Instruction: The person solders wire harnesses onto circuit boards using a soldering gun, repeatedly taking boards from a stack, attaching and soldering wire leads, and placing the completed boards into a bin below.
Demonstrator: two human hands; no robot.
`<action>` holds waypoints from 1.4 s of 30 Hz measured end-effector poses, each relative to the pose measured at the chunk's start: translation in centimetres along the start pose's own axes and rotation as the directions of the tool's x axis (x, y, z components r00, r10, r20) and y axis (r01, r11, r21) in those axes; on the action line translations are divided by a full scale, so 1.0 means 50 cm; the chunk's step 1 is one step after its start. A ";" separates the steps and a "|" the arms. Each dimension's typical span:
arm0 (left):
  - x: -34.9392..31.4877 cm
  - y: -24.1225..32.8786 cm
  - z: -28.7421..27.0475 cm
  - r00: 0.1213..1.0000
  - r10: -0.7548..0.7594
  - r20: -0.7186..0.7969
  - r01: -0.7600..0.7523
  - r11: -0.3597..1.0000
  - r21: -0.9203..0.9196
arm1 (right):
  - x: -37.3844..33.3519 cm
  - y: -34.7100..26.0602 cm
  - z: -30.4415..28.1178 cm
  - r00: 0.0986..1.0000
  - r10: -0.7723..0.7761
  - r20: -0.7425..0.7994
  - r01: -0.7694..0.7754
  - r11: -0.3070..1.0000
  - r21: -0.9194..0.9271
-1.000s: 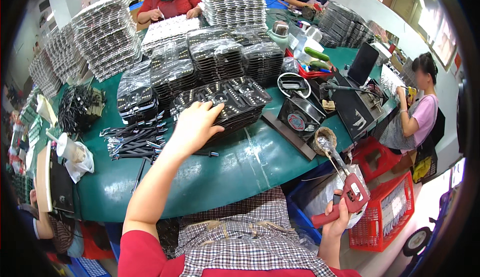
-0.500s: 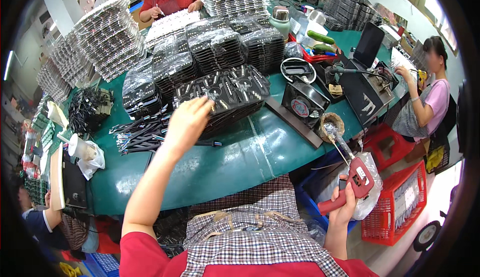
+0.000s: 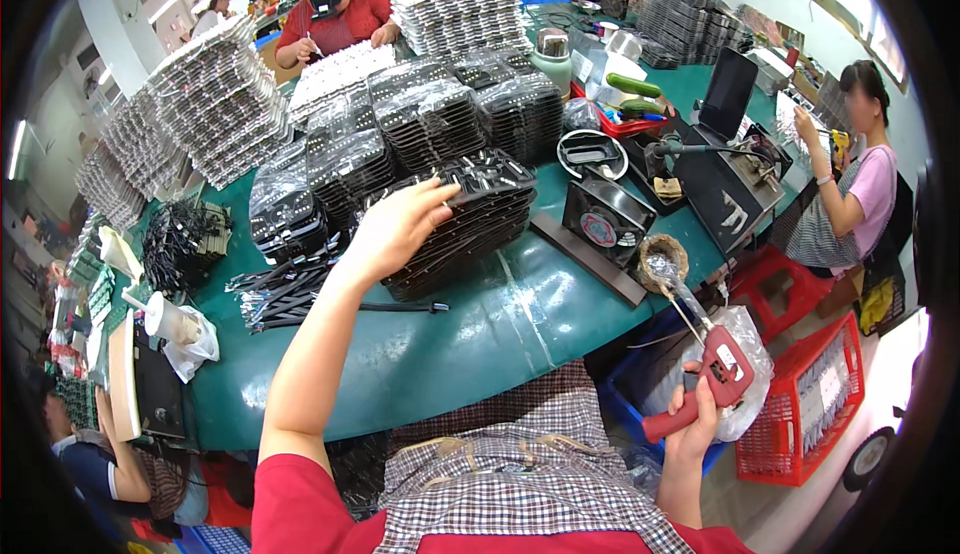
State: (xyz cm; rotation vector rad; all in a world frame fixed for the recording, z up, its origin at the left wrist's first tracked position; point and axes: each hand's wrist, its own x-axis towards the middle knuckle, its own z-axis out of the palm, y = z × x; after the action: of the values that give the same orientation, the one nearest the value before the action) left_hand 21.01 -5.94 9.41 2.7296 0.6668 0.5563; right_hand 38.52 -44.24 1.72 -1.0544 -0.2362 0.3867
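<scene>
My left hand (image 3: 400, 232) reaches over the table to a stack of black slotted panels (image 3: 465, 219), its fingers closed at the near edge of the uppermost panel (image 3: 490, 176). That panel looks tilted. My right hand (image 3: 692, 424) is wrapped round the handle of a red soldering gun (image 3: 727, 362), low at the right past the table edge. The gun's long metal rods point up toward a round, crusted pot (image 3: 662, 262) with shiny metal inside. Left of my left arm lies a bundle of black cables (image 3: 285, 294) with stripped ends.
Behind stand plastic-covered stacks of black panels (image 3: 430, 119) and tall white stacks (image 3: 215, 99). A small black fan (image 3: 605, 216) and a dark bar (image 3: 590, 259) sit right. Red crates (image 3: 800, 404) stand on the floor. Co-workers sit across the table and to both sides.
My left hand has moved slightly right, onto the panel's near edge, and the top panel now appears tilted. My right hand keeps hold of the soldering gun. The whole view has shifted a little.
</scene>
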 end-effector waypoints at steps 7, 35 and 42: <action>0.017 -0.032 -0.138 0.908 -0.185 -0.376 0.134 0.979 -0.156 | 0.001 -0.005 0.000 0.999 -0.022 -0.048 0.022 1.000 -0.003; -0.342 0.126 0.137 0.896 -0.036 0.443 -0.057 0.979 0.194 | 0.004 0.001 -0.058 0.997 -0.034 0.066 0.032 0.999 0.040; -0.247 0.188 0.225 0.955 -0.049 0.294 0.008 0.990 0.140 | 0.015 0.006 -0.035 0.992 -0.030 0.124 0.027 0.999 0.032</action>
State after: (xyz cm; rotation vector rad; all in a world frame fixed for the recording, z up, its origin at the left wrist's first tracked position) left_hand 19.26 -21.95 -0.99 2.8405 0.6864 0.0892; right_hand 39.79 -45.20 0.61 -0.9977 -0.3551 0.4294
